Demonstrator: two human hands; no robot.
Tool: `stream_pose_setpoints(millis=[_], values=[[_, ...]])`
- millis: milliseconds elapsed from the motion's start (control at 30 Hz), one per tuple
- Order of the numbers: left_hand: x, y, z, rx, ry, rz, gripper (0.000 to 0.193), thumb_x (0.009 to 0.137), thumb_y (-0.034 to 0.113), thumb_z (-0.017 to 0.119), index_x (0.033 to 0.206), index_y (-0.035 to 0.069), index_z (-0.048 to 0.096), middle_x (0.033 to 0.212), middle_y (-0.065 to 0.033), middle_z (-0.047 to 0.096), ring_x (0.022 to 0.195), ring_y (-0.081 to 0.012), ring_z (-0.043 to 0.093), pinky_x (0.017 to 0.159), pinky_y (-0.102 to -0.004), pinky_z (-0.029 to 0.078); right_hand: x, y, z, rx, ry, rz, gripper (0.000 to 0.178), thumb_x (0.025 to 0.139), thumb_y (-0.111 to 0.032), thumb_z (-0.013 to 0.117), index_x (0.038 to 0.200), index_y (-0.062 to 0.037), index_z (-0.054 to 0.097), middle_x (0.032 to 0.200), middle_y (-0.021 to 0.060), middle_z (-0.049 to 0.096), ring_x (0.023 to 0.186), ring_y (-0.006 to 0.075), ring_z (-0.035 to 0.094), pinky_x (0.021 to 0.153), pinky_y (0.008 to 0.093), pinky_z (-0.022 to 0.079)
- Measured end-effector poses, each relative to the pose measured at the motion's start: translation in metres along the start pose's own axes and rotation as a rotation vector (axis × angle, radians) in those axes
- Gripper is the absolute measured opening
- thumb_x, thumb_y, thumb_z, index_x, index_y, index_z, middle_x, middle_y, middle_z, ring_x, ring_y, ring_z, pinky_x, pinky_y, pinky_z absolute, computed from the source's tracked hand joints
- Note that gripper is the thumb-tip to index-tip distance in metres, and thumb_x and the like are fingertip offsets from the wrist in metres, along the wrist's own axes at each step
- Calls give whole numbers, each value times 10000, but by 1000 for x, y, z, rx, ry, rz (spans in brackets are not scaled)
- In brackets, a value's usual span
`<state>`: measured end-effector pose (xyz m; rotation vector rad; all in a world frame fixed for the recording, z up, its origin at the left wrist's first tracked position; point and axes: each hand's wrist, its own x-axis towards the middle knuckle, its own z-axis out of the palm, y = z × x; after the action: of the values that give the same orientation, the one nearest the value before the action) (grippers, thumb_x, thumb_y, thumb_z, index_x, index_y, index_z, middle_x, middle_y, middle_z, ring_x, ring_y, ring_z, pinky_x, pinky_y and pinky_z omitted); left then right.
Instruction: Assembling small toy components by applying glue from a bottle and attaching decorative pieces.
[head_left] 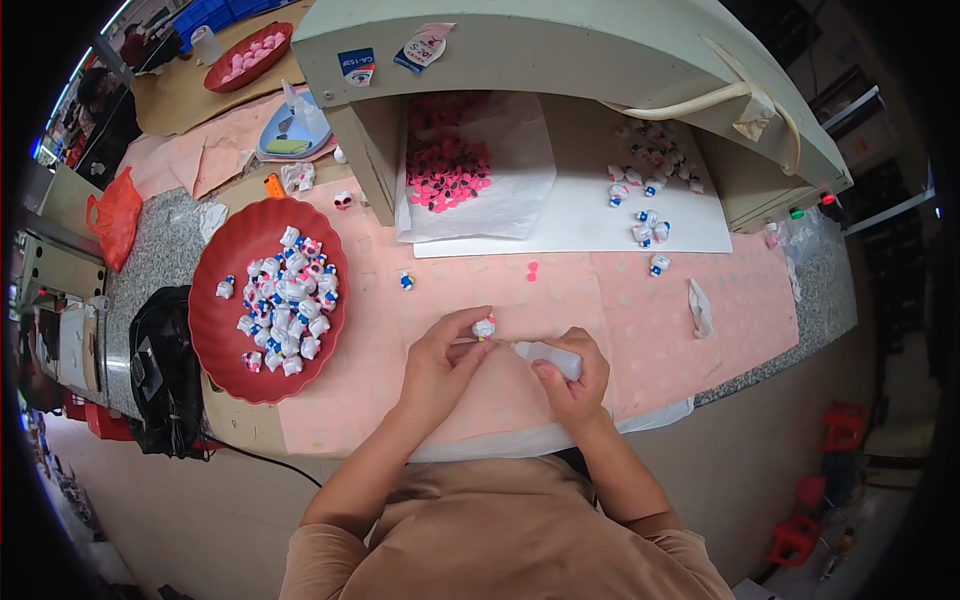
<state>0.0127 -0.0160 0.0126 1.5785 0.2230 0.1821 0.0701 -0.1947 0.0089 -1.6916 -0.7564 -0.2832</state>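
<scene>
On the pink-covered table (640, 300), beside the red tray (215, 330) of small white figurines, a gluing step appears under way. A small squeeze bottle (550, 357) is gripped in the right hand (578, 385), its nozzle aimed at one figurine (484, 327) pinched by the left hand (440, 365); a steady, precise dab seems called for.

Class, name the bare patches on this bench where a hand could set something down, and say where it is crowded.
Free: pink mat right of the folded cloth, and between the red plate and the left hand. Crowded: the plate, the white paper bearing figurines, and the pink pieces.
</scene>
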Motion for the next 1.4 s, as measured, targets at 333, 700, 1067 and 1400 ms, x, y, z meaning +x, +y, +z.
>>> stream_pose_setpoints(millis=[333, 700, 1067, 1400], values=[[0, -2, -1, -95, -6, -64, 345, 874, -24, 625, 1207, 1, 537, 1053, -126, 659, 989, -150, 647, 832, -260, 546, 1, 2, -1, -8, 50, -17, 275, 751, -70, 771, 939, -17, 577, 793, 117, 625, 624, 203, 542, 558, 291, 441], [1, -5, -1, -148, -7, -90, 323, 868, -41, 629, 1174, -8, 532, 1028, -102, 653, 950, -105, 629, 834, -230, 528, 2, 0, -1, -8, 42, -11, 279, 759, -85, 772, 943, -16, 574, 796, 122, 627, 630, 208, 552, 563, 293, 448], [-1, 0, -1, -162, -6, -109, 327, 871, -42, 621, 1184, -8, 534, 1062, -111, 650, 994, -127, 633, 866, -246, 528, 0, -5, -4, -21, 59, 98, 205, 794, -82, 734, 925, -17, 590, 784, 111, 626, 634, 203, 564, 563, 292, 449], [6, -3, -6, -203, -6, -116, 346, 873, -42, 621, 1205, -2, 535, 1088, -62, 625, 996, -104, 612, 842, -221, 511, 7, 8, -2, 245, 120, 427, 221, 798, -57, 722, 949, -8, 568, 858, 100, 627, 736, 146, 584, 654, 277, 473]])
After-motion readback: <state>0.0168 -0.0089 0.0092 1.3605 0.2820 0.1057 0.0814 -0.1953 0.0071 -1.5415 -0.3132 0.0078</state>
